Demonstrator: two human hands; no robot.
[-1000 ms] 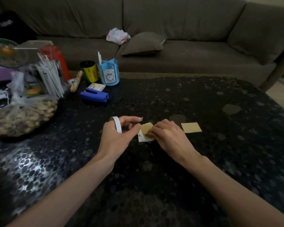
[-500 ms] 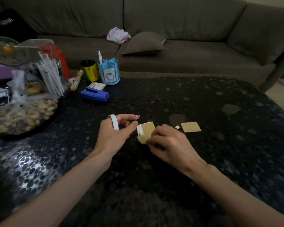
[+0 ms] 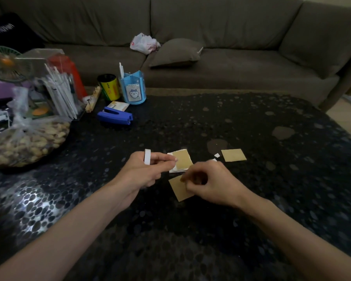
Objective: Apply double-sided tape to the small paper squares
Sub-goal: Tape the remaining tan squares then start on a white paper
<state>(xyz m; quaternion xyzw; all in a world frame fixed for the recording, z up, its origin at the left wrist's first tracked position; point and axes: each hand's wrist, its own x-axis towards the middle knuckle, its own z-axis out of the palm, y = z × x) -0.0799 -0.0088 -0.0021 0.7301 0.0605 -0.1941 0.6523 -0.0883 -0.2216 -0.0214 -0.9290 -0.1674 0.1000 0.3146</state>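
A small stack of paper squares (image 3: 180, 161), tan on top with white edges, lies on the dark pebble-patterned table (image 3: 251, 199). My left hand (image 3: 144, 171) wears a white roll of double-sided tape (image 3: 147, 157) like a ring on one finger, and its outstretched fingertip touches the stack's left edge. My right hand (image 3: 209, 183) pinches one tan paper square (image 3: 177, 189) just in front of the stack, low over the table. Another tan square (image 3: 233, 155) lies flat to the right, with small white scraps (image 3: 216, 155) beside it.
At the back left stand a blue stapler (image 3: 115, 117), a blue pen holder (image 3: 133, 90), a yellow canister (image 3: 109, 87), a bag of nuts (image 3: 28, 140), a clear box of white sticks (image 3: 59, 92) and a small fan (image 3: 4, 62). A brown sofa (image 3: 231, 63) runs behind the table.
My right hand has drawn one tan square off the stack and toward me, leaving the stack uncovered. My left hand stayed by the stack's left edge with the tape roll on its finger.
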